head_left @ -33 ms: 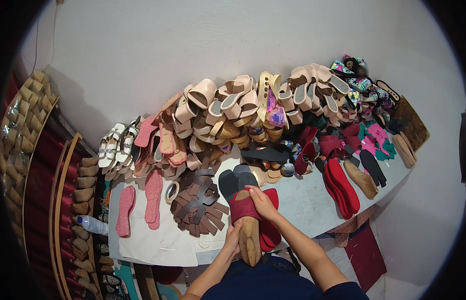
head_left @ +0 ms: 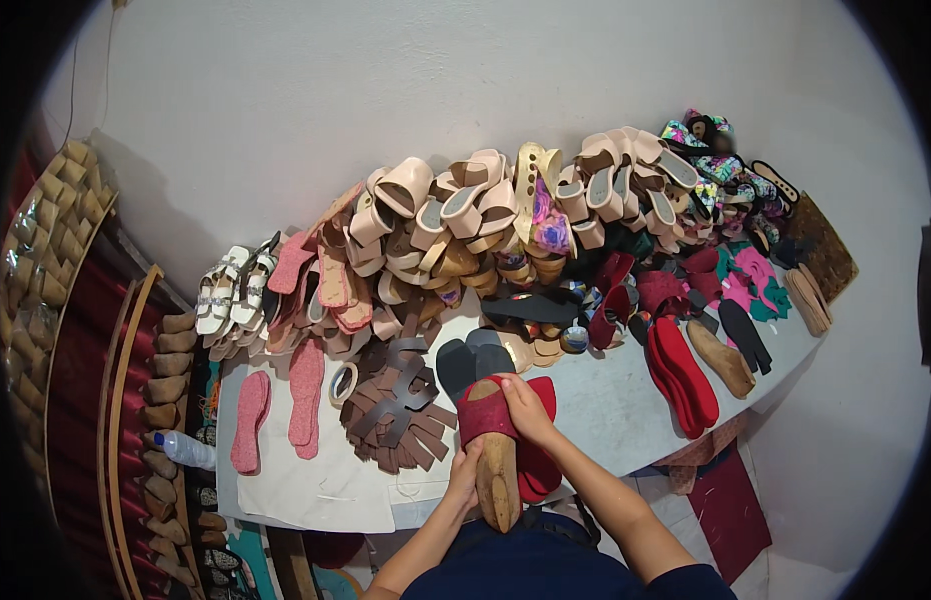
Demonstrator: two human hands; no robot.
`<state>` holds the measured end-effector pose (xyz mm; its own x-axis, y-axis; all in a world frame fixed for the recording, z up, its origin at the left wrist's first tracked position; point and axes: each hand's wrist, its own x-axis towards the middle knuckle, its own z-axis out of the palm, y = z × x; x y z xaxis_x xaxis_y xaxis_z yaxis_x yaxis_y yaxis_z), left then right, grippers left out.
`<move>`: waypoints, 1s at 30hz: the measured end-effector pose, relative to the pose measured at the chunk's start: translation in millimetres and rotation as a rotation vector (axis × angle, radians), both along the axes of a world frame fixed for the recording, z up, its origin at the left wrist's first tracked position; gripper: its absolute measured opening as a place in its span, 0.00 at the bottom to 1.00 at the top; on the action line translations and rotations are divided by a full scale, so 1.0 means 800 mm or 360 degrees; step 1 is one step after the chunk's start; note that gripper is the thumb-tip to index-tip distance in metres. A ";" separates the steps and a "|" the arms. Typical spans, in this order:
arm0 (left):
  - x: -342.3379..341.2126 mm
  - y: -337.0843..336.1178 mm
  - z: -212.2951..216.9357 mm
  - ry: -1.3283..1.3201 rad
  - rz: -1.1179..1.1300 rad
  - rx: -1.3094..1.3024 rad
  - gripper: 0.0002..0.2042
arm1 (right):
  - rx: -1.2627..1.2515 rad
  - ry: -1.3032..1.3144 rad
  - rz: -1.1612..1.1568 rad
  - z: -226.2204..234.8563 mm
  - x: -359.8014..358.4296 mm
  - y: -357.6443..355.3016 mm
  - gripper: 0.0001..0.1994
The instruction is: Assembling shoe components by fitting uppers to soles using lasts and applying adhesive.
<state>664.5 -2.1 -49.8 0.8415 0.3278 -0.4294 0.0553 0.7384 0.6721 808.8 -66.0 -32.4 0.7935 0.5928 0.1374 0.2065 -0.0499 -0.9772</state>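
Note:
In front of my body, at the table's near edge, I hold a wooden shoe last with a dark red strap upper wrapped over its toe part. My left hand grips the side of the last just below the strap. Higher up on the other side, my right hand is closed on the strap, its thumb pressing on top; its other fingers are hidden underneath. Behind the last, partly covered, lie red soles. Just beyond are dark grey sole pieces, and to their left a heap of brown cut straps.
Pink insoles and a tape roll lie left on the table. Red soles and another wooden last lie right. Piled sandals line the wall. Racks of lasts and a plastic bottle stand left.

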 end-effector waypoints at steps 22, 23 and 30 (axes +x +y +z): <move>0.000 -0.001 -0.009 -0.0039 0.0060 0.0213 0.23 | -0.0367 -0.0236 -0.0487 0.006 -0.034 -0.024 0.17; -0.001 0.000 -0.008 -0.0026 0.0044 0.0263 0.23 | -0.0366 -0.0236 -0.0484 0.008 -0.034 -0.024 0.17; -0.002 0.004 -0.003 0.0032 -0.0050 0.0105 0.23 | -0.0113 -0.0004 -0.0373 0.000 -0.032 -0.019 0.19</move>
